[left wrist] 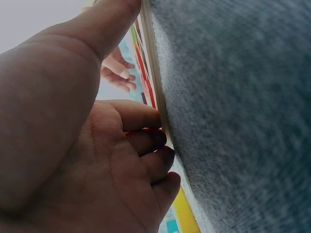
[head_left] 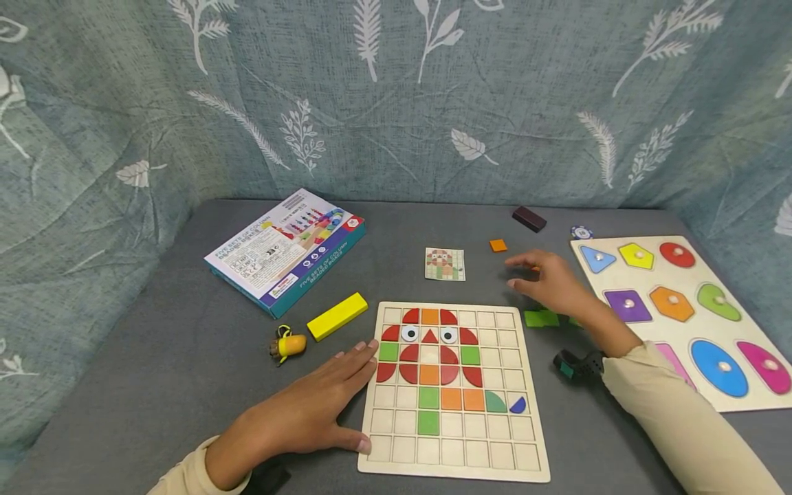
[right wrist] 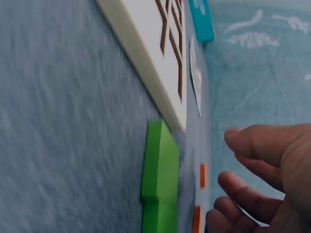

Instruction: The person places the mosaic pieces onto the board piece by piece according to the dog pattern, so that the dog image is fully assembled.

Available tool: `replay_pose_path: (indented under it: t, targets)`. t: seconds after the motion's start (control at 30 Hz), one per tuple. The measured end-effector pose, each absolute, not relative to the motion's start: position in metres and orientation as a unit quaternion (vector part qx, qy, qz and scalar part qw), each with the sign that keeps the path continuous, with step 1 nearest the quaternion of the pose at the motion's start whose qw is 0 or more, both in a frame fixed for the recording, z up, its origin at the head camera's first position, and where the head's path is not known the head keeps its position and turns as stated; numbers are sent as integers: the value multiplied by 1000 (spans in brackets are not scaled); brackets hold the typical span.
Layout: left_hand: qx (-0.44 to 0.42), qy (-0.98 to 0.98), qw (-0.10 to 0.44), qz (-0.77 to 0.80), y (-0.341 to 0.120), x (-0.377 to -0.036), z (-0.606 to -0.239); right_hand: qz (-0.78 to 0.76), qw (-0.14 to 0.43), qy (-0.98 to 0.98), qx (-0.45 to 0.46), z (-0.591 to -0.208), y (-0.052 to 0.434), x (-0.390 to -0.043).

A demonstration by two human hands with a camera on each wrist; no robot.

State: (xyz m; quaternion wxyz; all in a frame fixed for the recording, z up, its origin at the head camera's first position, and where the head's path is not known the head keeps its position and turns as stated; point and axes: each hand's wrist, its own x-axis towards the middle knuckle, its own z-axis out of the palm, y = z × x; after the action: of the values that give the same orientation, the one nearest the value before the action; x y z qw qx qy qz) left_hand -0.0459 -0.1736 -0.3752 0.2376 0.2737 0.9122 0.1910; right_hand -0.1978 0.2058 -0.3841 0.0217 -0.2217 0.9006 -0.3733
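Fingers of left hand [head_left: 297, 412] flat against grid board [head_left: 532, 467], seemingly touching.

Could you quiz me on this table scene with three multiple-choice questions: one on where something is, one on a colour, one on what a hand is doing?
1. Where does the yellow rectangular wooden block lie?
A. left of the wooden grid puzzle board
B. on the shape board with knobs
C. inside the box

2. What colour is the small square tile lying alone near the dark block?
A. blue
B. orange
C. white

3. What is the left hand doing?
A. holding a tile in the air
B. resting flat against the grid board's left edge
C. clenched in a fist away from the board

Answers: 1 A, the head view shows it on the grey surface just off the board's upper left corner. 2 B, it is plainly orange. 3 B, its fingers lie straight along the board's edge, with the thumb at the lower corner.
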Motion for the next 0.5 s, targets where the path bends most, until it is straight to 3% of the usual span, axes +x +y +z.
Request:
replay_pose_path:
  t: [0.5]
  targets:
    - [271,914,237,189,-174,-46,-376,-333,57,932,-134,-386,223,-221]
